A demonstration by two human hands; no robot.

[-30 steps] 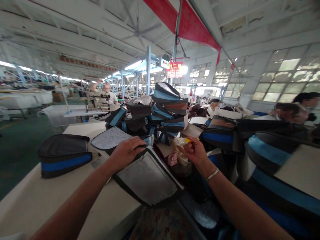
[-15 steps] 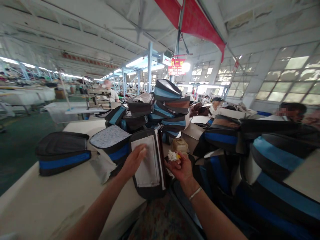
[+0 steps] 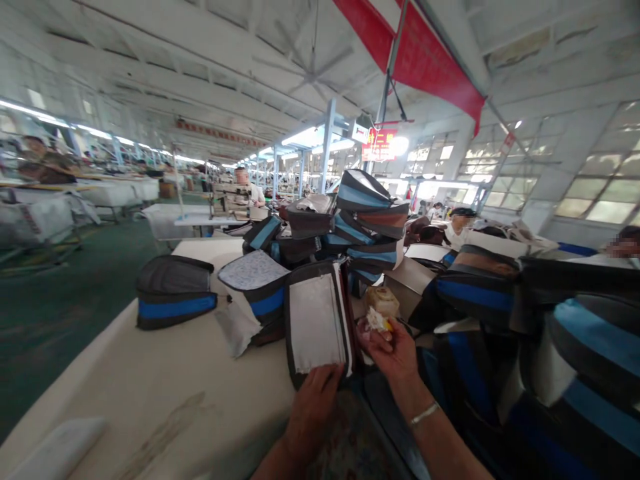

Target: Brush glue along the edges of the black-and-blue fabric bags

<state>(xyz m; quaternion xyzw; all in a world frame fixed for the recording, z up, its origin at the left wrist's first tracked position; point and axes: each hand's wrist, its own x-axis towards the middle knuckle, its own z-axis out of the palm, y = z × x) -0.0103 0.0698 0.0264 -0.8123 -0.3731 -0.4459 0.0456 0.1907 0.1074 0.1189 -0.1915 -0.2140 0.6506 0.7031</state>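
Observation:
A dark-edged bag piece point(image 3: 320, 317) with a pale rectangular panel leans in front of me, its near end toward me. At that near end my left hand point(image 3: 315, 400) has its fingers bent over the panel's lower edge; the thumb is hidden. Right of the piece, my right hand point(image 3: 393, 350) is closed on a small brush point(image 3: 377, 320), with a white clumped head and a bit of yellow showing. Just behind the brush stands a yellowish plastic container point(image 3: 383, 300). A bracelet circles my right wrist.
Black-and-blue bag pieces point(image 3: 367, 193) are piled behind the work. More bag pieces point(image 3: 475, 290) crowd the right side. Two others point(image 3: 175, 307) point(image 3: 255, 270) sit on the pale table point(image 3: 210, 380) at left. A co-worker point(image 3: 457, 227) is at back right, another person point(image 3: 245, 190) farther left.
My left hand has moved from above the pale panel down to its near edge. My right hand still holds the brush. The view has swung left, shifting the scene rightward.

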